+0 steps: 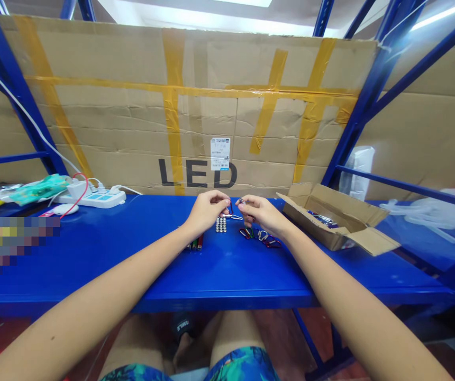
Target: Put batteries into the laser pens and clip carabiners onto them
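Observation:
My left hand point(207, 209) and my right hand point(259, 212) are close together above the blue shelf top point(227, 275). The left fingertips pinch a small red carabiner point(230, 208), and the right fingertips pinch a small dark metal piece point(240, 201). A silver carabiner point(234, 217) lies just below them. Near my left hand stands a stack of silver button cells point(221, 224), with several slim coloured tubes point(194, 243) in front of it. Several coloured carabiners point(260, 237) lie below my right hand. An open cardboard box point(322, 218) holding more metal pieces stands to its right.
A white power strip point(92, 198) with plugged-in cables, a green plastic bag point(41, 188) and a blurred patch lie at the left. Blue shelf uprights and a taped cardboard sheet point(196, 106) printed LED form the back. Clear plastic point(429, 211) lies at the right.

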`<state>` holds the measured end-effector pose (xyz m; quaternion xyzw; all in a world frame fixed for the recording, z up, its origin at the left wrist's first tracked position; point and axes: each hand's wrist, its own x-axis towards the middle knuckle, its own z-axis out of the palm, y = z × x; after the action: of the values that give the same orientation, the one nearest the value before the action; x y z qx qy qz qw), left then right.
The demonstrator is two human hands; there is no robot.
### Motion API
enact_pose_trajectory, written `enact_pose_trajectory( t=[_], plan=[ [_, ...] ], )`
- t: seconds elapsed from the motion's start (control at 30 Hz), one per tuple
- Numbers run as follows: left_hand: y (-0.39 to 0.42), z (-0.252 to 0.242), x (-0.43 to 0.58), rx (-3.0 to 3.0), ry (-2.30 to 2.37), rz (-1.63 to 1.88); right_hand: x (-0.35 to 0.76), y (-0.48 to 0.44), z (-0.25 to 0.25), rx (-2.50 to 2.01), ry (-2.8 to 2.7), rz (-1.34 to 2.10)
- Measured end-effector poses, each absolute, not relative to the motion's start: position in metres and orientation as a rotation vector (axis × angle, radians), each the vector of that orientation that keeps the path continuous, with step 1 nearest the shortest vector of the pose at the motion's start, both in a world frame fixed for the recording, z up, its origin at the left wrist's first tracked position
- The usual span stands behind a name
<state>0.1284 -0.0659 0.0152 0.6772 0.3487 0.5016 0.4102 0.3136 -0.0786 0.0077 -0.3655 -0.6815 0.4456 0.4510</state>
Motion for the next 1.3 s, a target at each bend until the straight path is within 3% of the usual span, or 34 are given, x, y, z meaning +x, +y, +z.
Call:
enact_pose_trajectory(
  t=[0.17, 0.3, 0.47, 0.7, 0.93, 1.3],
  plan=[
    [-0.073, 0.015, 0.132, 1.661, 0.822, 1.198, 0.304, -0.086, 0.007, -1.043, -1.892, 0.590],
    [-0.077, 0.015, 0.135, 1.724, 0.948, 1.213, 0.300, -0.090, 0.005, -1.039, -2.015, 0.423],
    [-0.075, 0.017, 0.134, 1.666, 0.826, 1.199, 0.299, -0.089, 0.007, -1.000, -1.961, 0.488],
    [-0.073, 0.015, 0.134, 1.694, 0.821, 1.253, 0.295, -0.081, 0.001, -0.940, -1.566, 0.965],
    [-0.072, 0.011, 0.127, 2.153, 0.887, 1.363, 0.298, -0.087, 0.008, -0.987, -1.682, 0.550],
    [-0.073, 0.011, 0.125, 2.681, 0.960, 1.005, 0.301, -0.086, 0.011, -1.015, -1.698, 0.689]
  ],
)
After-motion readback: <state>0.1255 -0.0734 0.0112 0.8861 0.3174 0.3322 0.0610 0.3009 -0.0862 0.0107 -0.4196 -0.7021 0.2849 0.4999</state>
